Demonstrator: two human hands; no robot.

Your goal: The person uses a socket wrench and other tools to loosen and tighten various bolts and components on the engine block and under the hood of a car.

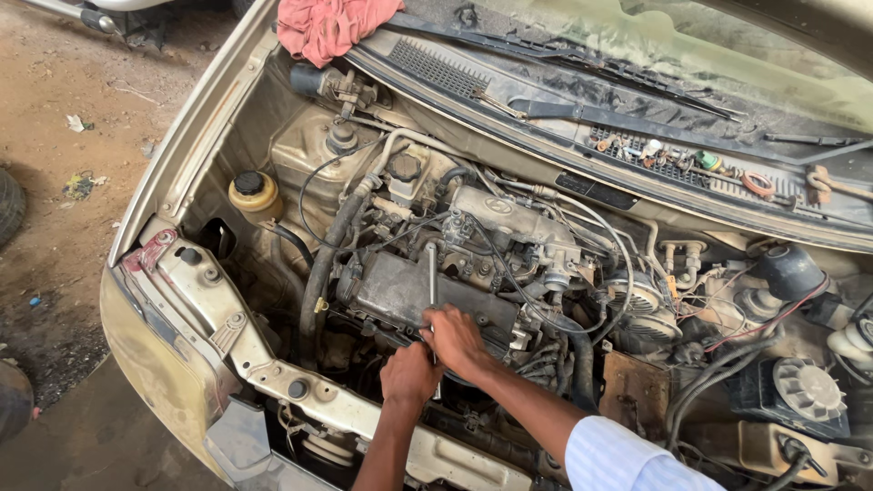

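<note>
Wrench handle [432, 277], a slim bright metal bar, stands nearly upright over the grimy engine block [409, 291] of an open car bay; its lower end disappears into the right hand [455, 338], whose fingers [435, 320] are curled tight around the shaft, knuckles up; the left hand [409, 375] sits just below and touching the right, its fingers folded down toward the same spot, though whether they grip the tool or only press beside it cannot be told, since the fingertips are hidden under the hand; the tool's working end and whatever it sits on are likewise covered by both hands; the right forearm runs back to a pale striped sleeve [618, 459], cut off by the lower edge; the left forearm also leaves the picture at the bottom; just above the fingers lies the dull grey intake housing [509, 218], with black hoses [323, 264] looping away from the knuckles; well beyond the fingers, up by the windscreen, a red rag [332, 25] is bunched on the cowl beside the wiper arm [582, 62]; a yellowish fluid tank [255, 195] with a black cap stands well apart from the hands near the fender; small loose parts on the cowl tray are too small to make out.
</note>
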